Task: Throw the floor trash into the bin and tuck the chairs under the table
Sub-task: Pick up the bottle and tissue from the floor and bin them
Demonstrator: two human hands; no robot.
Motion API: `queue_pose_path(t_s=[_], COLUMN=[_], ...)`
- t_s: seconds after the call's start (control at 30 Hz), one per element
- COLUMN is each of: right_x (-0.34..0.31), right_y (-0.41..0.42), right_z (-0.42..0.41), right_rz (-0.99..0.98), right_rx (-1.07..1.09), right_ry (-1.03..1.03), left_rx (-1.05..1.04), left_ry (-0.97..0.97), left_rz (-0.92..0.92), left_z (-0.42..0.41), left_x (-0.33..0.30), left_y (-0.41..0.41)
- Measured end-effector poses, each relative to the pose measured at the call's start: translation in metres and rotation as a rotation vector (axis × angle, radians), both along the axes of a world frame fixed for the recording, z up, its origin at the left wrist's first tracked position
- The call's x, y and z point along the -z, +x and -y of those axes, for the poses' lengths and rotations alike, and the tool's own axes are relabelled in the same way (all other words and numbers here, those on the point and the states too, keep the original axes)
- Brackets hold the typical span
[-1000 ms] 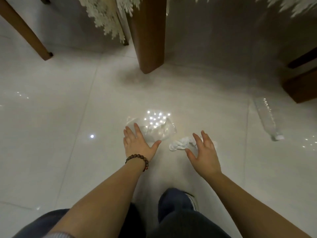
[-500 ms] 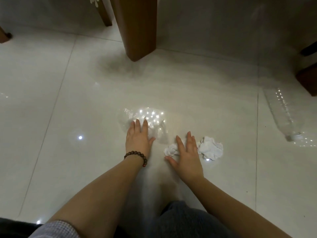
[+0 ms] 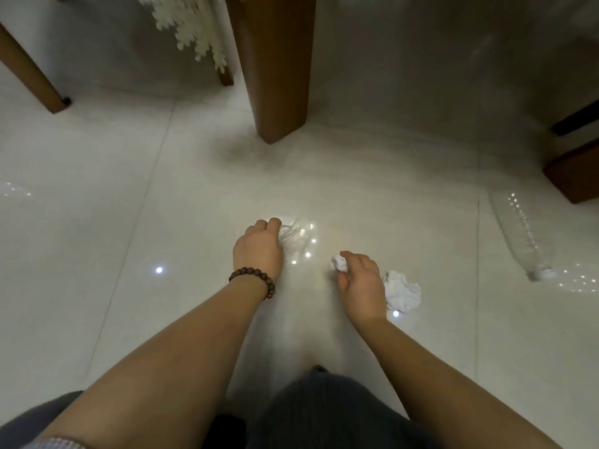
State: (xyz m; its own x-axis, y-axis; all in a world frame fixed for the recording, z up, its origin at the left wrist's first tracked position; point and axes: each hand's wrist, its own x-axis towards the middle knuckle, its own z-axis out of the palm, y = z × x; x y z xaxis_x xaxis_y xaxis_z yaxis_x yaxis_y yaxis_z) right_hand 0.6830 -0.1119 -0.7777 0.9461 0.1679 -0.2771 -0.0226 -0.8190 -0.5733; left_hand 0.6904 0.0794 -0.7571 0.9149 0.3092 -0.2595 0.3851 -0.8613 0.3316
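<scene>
Changed since earlier: both hands were flat with fingers spread on the trash; fingers now curled in around it.
Knees: dark trousers at bottom edge of view, person crouched over the floor.
Left hand: beaded bracelet on wrist; fingers closed on near-left edge of clear plastic wrapper, which lies on the tile, bunched at the fingers.
Right hand: curled, thumb and fingers pinching small white paper wad; wad at or just above the tile, cannot tell which.
Crumpled tissue: on the floor, touching the right hand's outer side, not held.
Plastic bottle: clear, empty, lying on its side well right of the hands, white cap end nearer the camera.
Table leg: thick wood, straight beyond the hands.
Chair leg: slanted, far left.
Lace cloth edge: white, hanging at top, left of table leg.
Dark wood furniture: far right edge, beyond the bottle; only partly in view.
</scene>
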Motion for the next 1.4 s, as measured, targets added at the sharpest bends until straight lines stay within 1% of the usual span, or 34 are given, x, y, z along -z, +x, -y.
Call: queue_pose_path(t_s=[0.13, 0.3, 0.4, 0.57, 0.63, 0.7, 0.83, 0.93, 1.03, 1.23, 1.4], right_x=[-0.114, -0.278, -0.383, -0.539, -0.590, -0.628, -0.666, -0.673, -0.673, -0.683, -0.683], right_y=[0.014, 0.023, 0.023, 0.021, 0.018, 0.016, 0.015, 0.010, 0.002, -0.019, -0.038], right_z=[-0.011, -0.027, -0.037, -0.044, -0.044, -0.044, -0.052, -0.072, -0.104, -0.199, -0.308], right_rz=[0.066, 0.146, 0.195, 0.260, 0.270, 0.279, 0.318, 0.325, 0.310, 0.344, 0.375], right_rx=[-0.014, -0.048, -0.066, -0.143, -0.179, -0.208, -0.260, -0.304, -0.393, -0.613, -0.759], right_ry=[0.054, 0.090, 0.091, 0.110, 0.119, 0.120, 0.129, 0.147, 0.142, 0.150, 0.183], left_rx=[-0.033, -0.112, -0.158, -0.238, -0.273, -0.324, -0.408, -0.477, -0.558, -0.756, -0.871], left_ry=[-0.002, -0.012, 0.012, 0.032, 0.060, 0.069, 0.077, 0.092, 0.104, 0.110, 0.133], left_rz=[0.094, 0.185, 0.189, 0.238, 0.241, 0.234, 0.244, 0.241, 0.241, 0.274, 0.305], left_z=[-0.012, -0.026, -0.031, -0.040, -0.043, -0.046, -0.054, -0.066, -0.085, -0.147, -0.234], left_x=[-0.113, -0.282, -0.388, -0.539, -0.591, -0.630, -0.671, -0.682, -0.687, -0.693, -0.693], left_y=[-0.003, -0.016, -0.027, -0.053, -0.065, -0.077, -0.092, -0.105, -0.123, -0.173, -0.214])
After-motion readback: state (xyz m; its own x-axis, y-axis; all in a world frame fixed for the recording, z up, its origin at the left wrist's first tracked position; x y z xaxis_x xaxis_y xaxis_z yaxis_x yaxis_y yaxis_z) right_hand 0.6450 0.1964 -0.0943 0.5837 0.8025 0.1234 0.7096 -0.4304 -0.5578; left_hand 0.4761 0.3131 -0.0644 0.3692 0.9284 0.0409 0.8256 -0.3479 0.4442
